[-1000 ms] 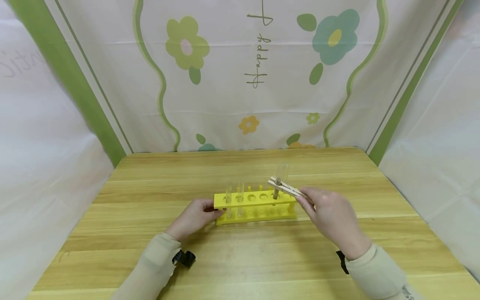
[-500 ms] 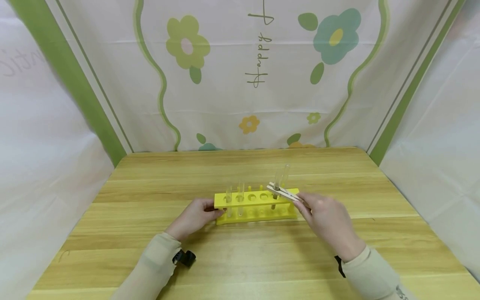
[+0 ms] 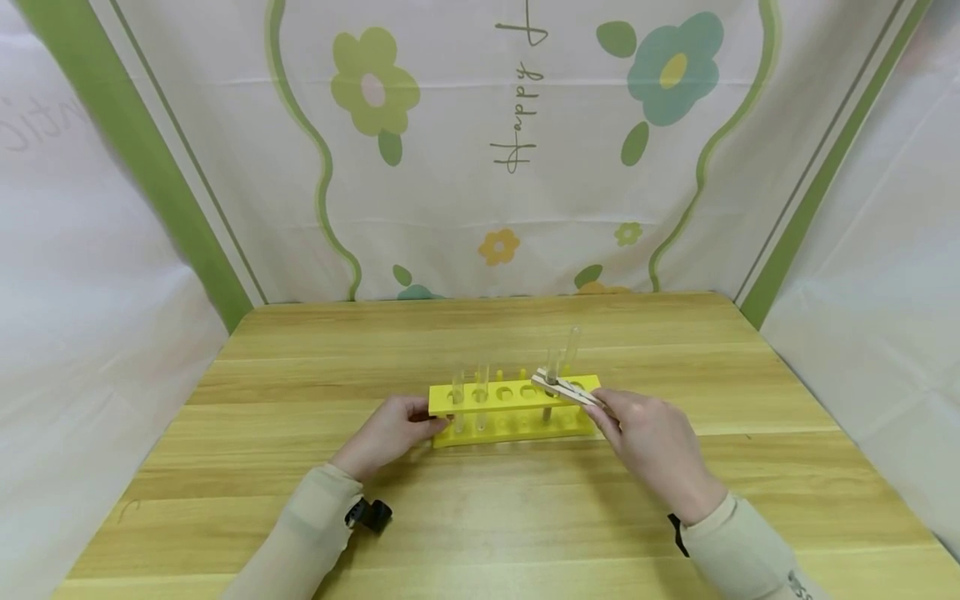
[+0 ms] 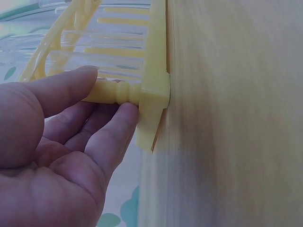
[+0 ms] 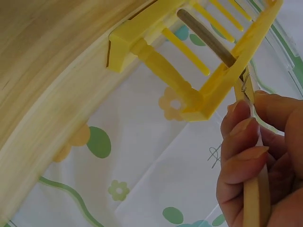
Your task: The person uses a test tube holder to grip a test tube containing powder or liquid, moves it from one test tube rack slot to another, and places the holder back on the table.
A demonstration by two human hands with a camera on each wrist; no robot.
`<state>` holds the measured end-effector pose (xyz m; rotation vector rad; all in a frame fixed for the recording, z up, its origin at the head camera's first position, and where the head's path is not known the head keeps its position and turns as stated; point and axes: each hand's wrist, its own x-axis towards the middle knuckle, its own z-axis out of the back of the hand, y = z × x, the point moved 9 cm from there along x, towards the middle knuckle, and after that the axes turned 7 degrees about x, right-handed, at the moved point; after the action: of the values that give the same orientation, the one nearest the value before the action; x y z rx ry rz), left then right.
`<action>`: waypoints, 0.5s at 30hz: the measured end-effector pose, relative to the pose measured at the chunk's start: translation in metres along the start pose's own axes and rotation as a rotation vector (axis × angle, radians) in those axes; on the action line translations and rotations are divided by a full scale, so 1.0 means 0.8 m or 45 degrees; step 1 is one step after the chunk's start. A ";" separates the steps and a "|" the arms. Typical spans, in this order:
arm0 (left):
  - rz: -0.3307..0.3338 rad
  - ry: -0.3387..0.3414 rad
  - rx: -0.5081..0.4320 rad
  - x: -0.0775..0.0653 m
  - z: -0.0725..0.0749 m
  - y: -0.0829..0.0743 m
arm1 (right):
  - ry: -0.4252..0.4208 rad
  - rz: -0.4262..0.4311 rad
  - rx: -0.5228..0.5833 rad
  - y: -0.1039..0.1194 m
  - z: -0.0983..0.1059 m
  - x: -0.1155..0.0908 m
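A yellow test tube rack (image 3: 492, 406) stands on the table. My left hand (image 3: 393, 433) grips its left end, thumb and fingers about the end post (image 4: 106, 92) in the left wrist view. My right hand (image 3: 652, 446) holds a wooden test tube holder (image 3: 572, 392), its handle (image 5: 255, 203) under curled fingers in the right wrist view. The holder's tip clasps a test tube (image 3: 547, 413) with dark contents, which passes down through a hole toward the right of the rack. Its lower end (image 5: 206, 38) shows below the top plate, close above the base.
Two clear test tubes (image 3: 458, 392) stand in the rack's left holes. Another clear tube (image 3: 573, 342) rises behind the right end, near a row of yellow pegs (image 3: 522, 374). The wooden table (image 3: 495, 517) ends at a flowered cloth (image 3: 465, 167) behind.
My right hand has moved down and slightly left, lowering the dark-filled test tube farther through the rack's hole. The left hand stays in place on the rack.
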<state>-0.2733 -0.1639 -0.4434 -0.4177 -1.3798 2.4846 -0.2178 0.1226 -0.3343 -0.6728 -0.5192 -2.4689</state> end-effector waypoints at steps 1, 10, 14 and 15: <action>0.004 0.002 -0.001 0.000 0.000 0.000 | 0.000 0.003 -0.002 0.000 0.000 0.000; 0.008 -0.010 0.014 0.000 0.001 -0.001 | 0.011 0.011 0.001 -0.002 -0.003 -0.001; 0.016 -0.011 0.016 0.000 0.001 0.000 | 0.010 0.016 -0.007 -0.002 -0.004 -0.002; 0.016 -0.012 0.015 0.000 0.001 0.000 | 0.010 0.016 -0.008 -0.002 -0.004 -0.002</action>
<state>-0.2740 -0.1646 -0.4433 -0.4133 -1.3693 2.5067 -0.2185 0.1230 -0.3378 -0.6668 -0.5033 -2.4614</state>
